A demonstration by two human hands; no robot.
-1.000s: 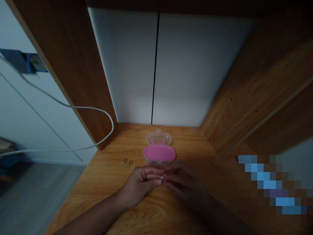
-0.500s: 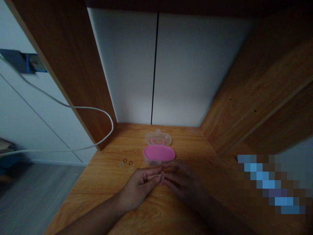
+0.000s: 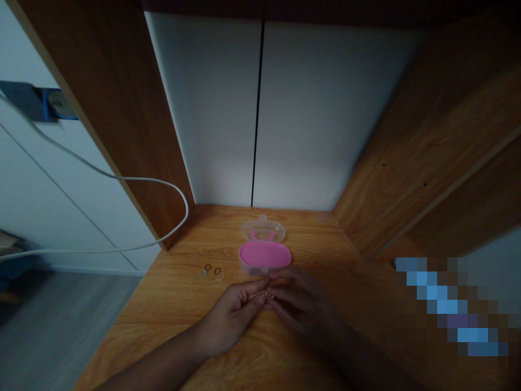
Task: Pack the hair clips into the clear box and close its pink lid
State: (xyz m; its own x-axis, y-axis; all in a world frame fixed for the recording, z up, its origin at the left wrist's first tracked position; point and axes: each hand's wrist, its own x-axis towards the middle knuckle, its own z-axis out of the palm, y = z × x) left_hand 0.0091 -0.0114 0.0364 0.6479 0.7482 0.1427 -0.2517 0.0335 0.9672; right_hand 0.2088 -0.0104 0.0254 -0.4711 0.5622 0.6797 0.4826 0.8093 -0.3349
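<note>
My left hand point(image 3: 230, 319) and my right hand point(image 3: 305, 309) meet above the wooden tabletop, fingertips nearly touching. Between their pinched fingers shows a small pale elastic band point(image 3: 269, 296), looped at the right fingertips; the left thumb and index finger close on it too. Just beyond the fingers stands an oval clear box with a pink inner cover point(image 3: 264, 254). Its transparent lid point(image 3: 264, 222), with a pink handle, lies folded back behind it. Left of the box lie several loose bands, among them a dark band point(image 3: 208, 267) and another dark band point(image 3: 217, 271).
A white cable point(image 3: 185, 198) loops in from the left, in front of a wooden side panel point(image 3: 118, 108). White panels point(image 3: 220, 119) close off the back. A wooden panel point(image 3: 407, 163) rises at the right. A blurred, pixelated patch point(image 3: 443, 304) covers the lower right.
The fingers have shifted slightly around the small band, and its loop looks a little more open between them. Box and loose bands stay put.
</note>
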